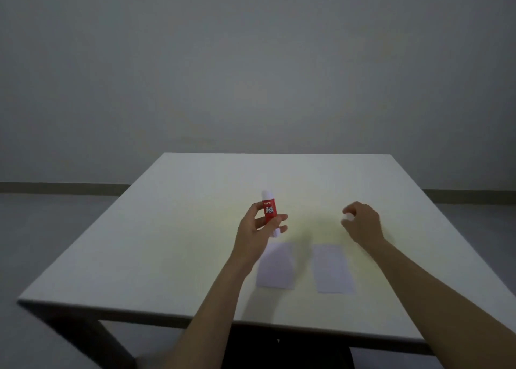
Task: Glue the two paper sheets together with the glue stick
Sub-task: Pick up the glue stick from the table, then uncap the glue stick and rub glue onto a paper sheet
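My left hand [261, 226] holds a red glue stick [269, 210] upright above the table, white glue end up, its white base showing below my fingers. My right hand [361, 223] is closed around a small white cap [348, 217], a little to the right of the stick and apart from it. Two small white paper sheets lie flat side by side near the table's front: the left sheet [276, 268], partly hidden by my left wrist, and the right sheet [332, 269].
The white table [167, 243] has dark legs and a front edge close to me. A grey wall stands behind it, with grey floor on both sides.
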### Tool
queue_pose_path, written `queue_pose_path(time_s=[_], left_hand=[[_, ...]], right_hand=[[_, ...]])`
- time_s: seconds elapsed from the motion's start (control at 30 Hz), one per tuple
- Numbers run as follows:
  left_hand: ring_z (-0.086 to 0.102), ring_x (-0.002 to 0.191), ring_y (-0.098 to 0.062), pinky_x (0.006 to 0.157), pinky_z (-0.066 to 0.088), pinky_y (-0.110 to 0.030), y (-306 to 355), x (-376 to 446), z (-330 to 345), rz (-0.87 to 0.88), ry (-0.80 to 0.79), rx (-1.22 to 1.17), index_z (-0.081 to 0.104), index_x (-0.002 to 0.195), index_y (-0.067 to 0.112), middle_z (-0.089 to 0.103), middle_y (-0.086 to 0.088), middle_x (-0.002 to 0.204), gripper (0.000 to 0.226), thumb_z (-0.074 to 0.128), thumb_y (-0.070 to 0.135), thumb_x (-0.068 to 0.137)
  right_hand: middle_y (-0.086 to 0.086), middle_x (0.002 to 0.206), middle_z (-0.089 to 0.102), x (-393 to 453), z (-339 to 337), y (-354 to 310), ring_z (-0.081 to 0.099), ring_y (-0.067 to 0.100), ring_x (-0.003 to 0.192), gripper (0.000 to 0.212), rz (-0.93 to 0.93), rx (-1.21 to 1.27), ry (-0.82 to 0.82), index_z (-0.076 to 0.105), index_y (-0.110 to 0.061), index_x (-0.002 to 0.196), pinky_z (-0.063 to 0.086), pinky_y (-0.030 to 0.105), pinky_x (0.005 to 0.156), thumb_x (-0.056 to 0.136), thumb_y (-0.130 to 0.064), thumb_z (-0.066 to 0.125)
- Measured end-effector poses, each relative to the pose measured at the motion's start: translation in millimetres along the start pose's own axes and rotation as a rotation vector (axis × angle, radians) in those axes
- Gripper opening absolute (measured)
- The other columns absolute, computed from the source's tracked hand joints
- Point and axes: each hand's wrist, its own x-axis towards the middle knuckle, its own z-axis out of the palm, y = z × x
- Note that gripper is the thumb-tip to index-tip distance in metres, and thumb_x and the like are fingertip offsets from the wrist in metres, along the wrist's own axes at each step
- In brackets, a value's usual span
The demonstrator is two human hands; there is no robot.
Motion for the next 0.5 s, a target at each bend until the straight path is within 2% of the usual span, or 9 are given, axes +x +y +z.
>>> queue_pose_path(time_s=[0.1, 0.2, 0.27, 0.33, 0.37, 0.4, 0.43, 0.5], left_hand=[[0.069, 0.09, -0.033, 0.064, 0.056, -0.02, -2.9, -8.6, 2.4, -0.017, 0.039, -0.113, 0.054, 0.114, 0.012, 0.071, -0.015, 0.103, 0.03, 0.062, 0.004, 0.087], [0.069, 0.089, -0.027, 0.074, 0.055, -0.026, -7.0, -12.8, 3.0, -0.052, 0.088, -0.132, 0.062, 0.101, 0.017, 0.074, -0.007, 0.094, 0.021, 0.065, 0.005, 0.084], [0.065, 0.081, -0.018, 0.079, 0.05, -0.028, -8.4, -12.2, 2.6, -0.084, 0.151, -0.09, 0.071, 0.084, 0.022, 0.072, 0.0, 0.081, 0.011, 0.07, 0.012, 0.081], [0.062, 0.075, -0.012, 0.084, 0.048, -0.029, -7.5, -11.2, 2.5, -0.119, 0.238, -0.095, 0.074, 0.073, 0.024, 0.07, 0.005, 0.07, 0.006, 0.075, 0.019, 0.076], [0.063, 0.078, -0.013, 0.089, 0.048, -0.031, -6.3, -9.6, 3.4, -0.126, 0.28, -0.133, 0.075, 0.073, 0.022, 0.071, 0.005, 0.071, 0.003, 0.076, 0.02, 0.074], [0.065, 0.082, -0.015, 0.094, 0.047, -0.034, -3.8, -8.6, 5.3, -0.125, 0.315, -0.187, 0.075, 0.075, 0.02, 0.074, 0.003, 0.076, 0.003, 0.077, 0.02, 0.073], [0.068, 0.086, -0.018, 0.097, 0.047, -0.035, -0.5, -7.2, 8.3, -0.122, 0.344, -0.242, 0.074, 0.079, 0.016, 0.076, 0.001, 0.079, 0.008, 0.077, 0.02, 0.073], [0.071, 0.088, -0.018, 0.099, 0.045, -0.034, 9.0, -4.9, 16.7, -0.121, 0.389, -0.346, 0.071, 0.085, 0.012, 0.078, 0.002, 0.077, 0.015, 0.077, 0.021, 0.073]], right_hand=[[0.028, 0.109, 0.06, -3.9, 5.2, 10.3, 0.054, 0.039, 0.106, 0.031, -0.005, -0.05, 0.009, 0.056, 0.003, 0.112, 0.041, 0.039, 0.089, 0.081, 0.006, 0.055], [0.027, 0.116, 0.055, -5.9, 6.5, 13.4, 0.051, 0.038, 0.11, 0.033, -0.016, -0.15, -0.078, 0.056, 0.0, 0.114, 0.04, 0.039, 0.091, 0.082, 0.006, 0.052], [0.023, 0.124, 0.051, -9.2, 2.7, 9.6, 0.047, 0.037, 0.115, 0.039, -0.052, -0.284, -0.128, 0.053, -0.005, 0.122, 0.04, 0.041, 0.095, 0.083, -0.004, 0.057], [0.018, 0.134, 0.045, -17.1, -2.1, -1.9, 0.042, 0.036, 0.121, 0.053, -0.159, -0.453, -0.049, 0.045, -0.012, 0.132, 0.038, 0.043, 0.098, 0.083, -0.022, 0.064], [0.017, 0.135, 0.045, -24.3, -1.3, -11.3, 0.043, 0.035, 0.121, 0.056, -0.253, -0.415, 0.014, 0.044, -0.012, 0.133, 0.038, 0.044, 0.098, 0.083, -0.026, 0.066], [0.016, 0.131, 0.05, -34.8, 1.5, -23.7, 0.048, 0.033, 0.117, 0.056, -0.335, -0.268, 0.033, 0.046, -0.011, 0.132, 0.04, 0.043, 0.096, 0.082, -0.026, 0.067], [0.013, 0.121, 0.057, -47.5, 5.6, -38.8, 0.056, 0.028, 0.106, 0.054, -0.362, -0.024, -0.018, 0.048, -0.011, 0.13, 0.045, 0.039, 0.09, 0.082, -0.024, 0.069], [0.002, 0.097, 0.067, -72.7, 14.3, -70.1, 0.065, 0.015, 0.076, 0.043, -0.261, 0.416, -0.265, 0.049, -0.017, 0.125, 0.053, 0.025, 0.068, 0.085, -0.024, 0.065]])
